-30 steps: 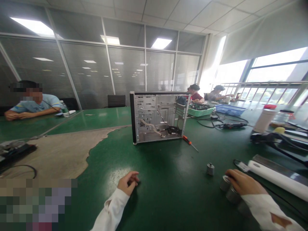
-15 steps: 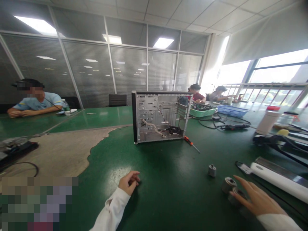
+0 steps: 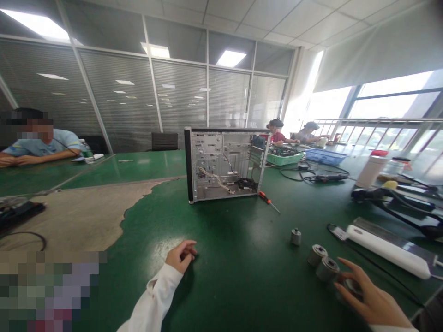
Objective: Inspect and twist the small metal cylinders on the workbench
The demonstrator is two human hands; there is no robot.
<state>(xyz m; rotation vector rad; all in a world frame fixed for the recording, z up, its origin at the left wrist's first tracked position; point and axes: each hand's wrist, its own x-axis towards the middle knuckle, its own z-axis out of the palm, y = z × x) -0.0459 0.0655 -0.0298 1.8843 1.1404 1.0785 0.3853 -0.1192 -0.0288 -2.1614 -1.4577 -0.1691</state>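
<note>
My left hand (image 3: 180,256) rests on the green table with loosely curled fingers, thumb apart, and nothing in it. On the right, my right hand (image 3: 370,295) has its thumb and fingers around a grey metal cylinder (image 3: 352,287), partly hidden by the hand. Two more metal cylinders, one nearer (image 3: 327,271) and one just behind it (image 3: 316,256), stand left of my fingertips. Farther back is a smaller metal cylinder (image 3: 296,237) with a knob on top. An open computer case (image 3: 226,163) stands upright beyond my hands, with cables and a fan inside.
An orange-handled screwdriver (image 3: 269,201) lies by the case. A white long device (image 3: 387,251) with a cable lies at right, near a white bottle (image 3: 372,169). Green (image 3: 285,159) and blue baskets (image 3: 325,157) stand farther back. Other people sit across the table.
The view has shifted slightly to the right. My right hand has moved nearer to me, away from two cylinders, and a third now shows between its fingers. My left hand has stayed put.
</note>
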